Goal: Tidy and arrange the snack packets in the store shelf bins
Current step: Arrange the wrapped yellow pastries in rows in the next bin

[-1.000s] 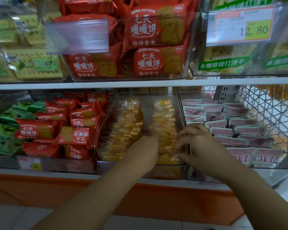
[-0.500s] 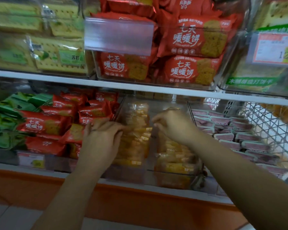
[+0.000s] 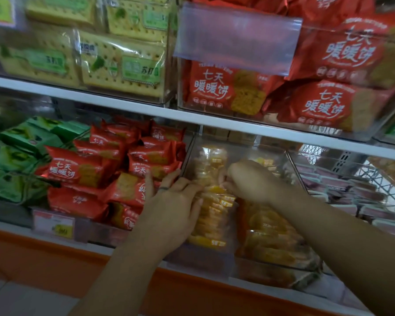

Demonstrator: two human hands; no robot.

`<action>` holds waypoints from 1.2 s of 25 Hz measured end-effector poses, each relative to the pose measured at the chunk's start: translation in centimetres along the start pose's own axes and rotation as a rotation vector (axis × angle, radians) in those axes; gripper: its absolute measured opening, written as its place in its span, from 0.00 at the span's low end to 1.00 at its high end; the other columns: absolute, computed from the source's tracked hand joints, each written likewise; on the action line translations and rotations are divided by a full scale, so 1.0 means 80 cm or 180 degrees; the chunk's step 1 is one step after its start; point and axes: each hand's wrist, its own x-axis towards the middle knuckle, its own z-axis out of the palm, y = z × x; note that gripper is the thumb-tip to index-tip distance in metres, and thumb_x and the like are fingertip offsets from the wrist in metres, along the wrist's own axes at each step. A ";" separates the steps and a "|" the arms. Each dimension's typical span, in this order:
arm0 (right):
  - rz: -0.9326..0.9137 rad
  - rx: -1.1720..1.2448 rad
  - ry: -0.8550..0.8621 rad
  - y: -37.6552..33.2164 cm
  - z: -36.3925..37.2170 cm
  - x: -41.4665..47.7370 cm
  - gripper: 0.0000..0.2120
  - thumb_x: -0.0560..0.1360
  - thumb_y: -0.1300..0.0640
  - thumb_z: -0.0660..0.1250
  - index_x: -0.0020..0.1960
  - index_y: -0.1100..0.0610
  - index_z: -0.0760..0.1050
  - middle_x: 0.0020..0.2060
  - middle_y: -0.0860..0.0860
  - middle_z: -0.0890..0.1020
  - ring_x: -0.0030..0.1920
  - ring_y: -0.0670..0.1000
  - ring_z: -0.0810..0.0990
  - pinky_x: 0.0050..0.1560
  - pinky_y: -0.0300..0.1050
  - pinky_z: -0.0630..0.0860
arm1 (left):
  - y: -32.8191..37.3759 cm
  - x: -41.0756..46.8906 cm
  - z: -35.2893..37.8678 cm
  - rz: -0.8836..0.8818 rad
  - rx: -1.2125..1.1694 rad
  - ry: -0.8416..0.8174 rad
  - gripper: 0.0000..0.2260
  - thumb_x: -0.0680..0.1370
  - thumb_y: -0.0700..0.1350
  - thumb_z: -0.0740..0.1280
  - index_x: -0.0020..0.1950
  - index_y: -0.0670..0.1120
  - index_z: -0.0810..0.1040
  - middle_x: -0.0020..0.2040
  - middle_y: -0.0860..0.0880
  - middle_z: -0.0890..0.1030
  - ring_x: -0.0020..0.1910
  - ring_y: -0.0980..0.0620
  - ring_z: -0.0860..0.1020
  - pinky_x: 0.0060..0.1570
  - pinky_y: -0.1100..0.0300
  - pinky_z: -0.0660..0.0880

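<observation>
The left hand (image 3: 169,208) is lying flat with its fingers spread and straight, its grip loose and holding nothing. Its fingertips are touching the red foil snack packets (image 3: 114,169) in the neighbouring bin, while the thumb is resting against the yellow clear-wrapped snack packets (image 3: 211,215). Those yellow packets are standing in two rows inside the clear plastic middle bin (image 3: 203,263) on the lower shelf, with the left row just under both hands. The right hand (image 3: 251,181) is reaching over the far end of that left row with its fingers curled down. Its fingertips are hiding behind the hand, so I cannot tell whether its grip is holding a packet. The right row is blurring into an orange mass. Green snack packets (image 3: 16,160) are sitting at the far left, partly cut off. Pink packets (image 3: 356,188) at the right are showing too smeared to read. A blank translucent label holder (image 3: 237,37) is covering part of the large red packets (image 3: 324,106) on the upper shelf.
</observation>
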 end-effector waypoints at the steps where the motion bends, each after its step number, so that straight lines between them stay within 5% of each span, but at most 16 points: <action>1: 0.0021 0.0133 0.0023 0.001 0.002 -0.003 0.05 0.75 0.56 0.64 0.46 0.51 0.78 0.39 0.44 0.80 0.44 0.47 0.77 0.45 0.41 0.70 | 0.001 0.000 -0.001 -0.0004 -0.0007 0.0029 0.23 0.74 0.57 0.48 0.59 0.56 0.78 0.56 0.56 0.79 0.69 0.48 0.67 0.68 0.35 0.45; 5: 0.0077 0.0599 0.0327 -0.001 0.012 -0.008 0.04 0.75 0.57 0.65 0.44 0.50 0.78 0.31 0.40 0.74 0.37 0.42 0.73 0.40 0.37 0.66 | 0.002 -0.001 0.000 -0.0075 -0.0052 0.0000 0.21 0.75 0.57 0.49 0.59 0.55 0.78 0.60 0.57 0.77 0.72 0.51 0.62 0.69 0.38 0.39; 11: 0.0025 0.0821 0.0102 -0.023 0.019 0.010 0.05 0.75 0.58 0.65 0.45 0.55 0.80 0.35 0.45 0.78 0.40 0.45 0.78 0.36 0.36 0.68 | 0.006 -0.003 0.003 -0.0002 0.0107 0.0065 0.15 0.74 0.52 0.58 0.53 0.54 0.81 0.55 0.56 0.80 0.66 0.45 0.72 0.64 0.30 0.52; 16: 0.0040 0.0882 0.0002 0.002 -0.014 -0.018 0.08 0.74 0.52 0.68 0.50 0.54 0.81 0.46 0.48 0.84 0.45 0.43 0.80 0.51 0.42 0.76 | 0.003 -0.004 0.004 0.0037 0.0120 -0.0017 0.21 0.76 0.55 0.49 0.56 0.56 0.79 0.57 0.59 0.78 0.70 0.47 0.67 0.66 0.31 0.48; 22: 0.0095 0.0031 -0.0101 -0.002 -0.010 -0.033 0.07 0.72 0.53 0.69 0.50 0.49 0.81 0.45 0.44 0.84 0.49 0.43 0.80 0.62 0.41 0.67 | 0.005 -0.005 0.002 0.0029 0.0196 -0.0035 0.19 0.75 0.53 0.51 0.53 0.54 0.81 0.53 0.57 0.81 0.66 0.45 0.72 0.64 0.31 0.53; 26: 0.0034 0.0071 0.0157 -0.012 0.001 -0.030 0.05 0.75 0.53 0.66 0.46 0.49 0.81 0.42 0.43 0.84 0.47 0.42 0.79 0.49 0.33 0.62 | 0.007 -0.006 -0.003 -0.0017 0.0150 -0.0125 0.23 0.75 0.55 0.47 0.60 0.55 0.78 0.57 0.56 0.80 0.70 0.45 0.67 0.66 0.33 0.45; 30: 0.0140 0.0341 0.0301 -0.006 0.014 -0.038 0.04 0.75 0.53 0.66 0.45 0.48 0.79 0.37 0.42 0.82 0.43 0.41 0.78 0.51 0.34 0.61 | 0.013 -0.005 -0.012 -0.0144 0.0213 -0.0356 0.25 0.77 0.58 0.41 0.71 0.61 0.63 0.67 0.60 0.69 0.76 0.52 0.51 0.67 0.36 0.34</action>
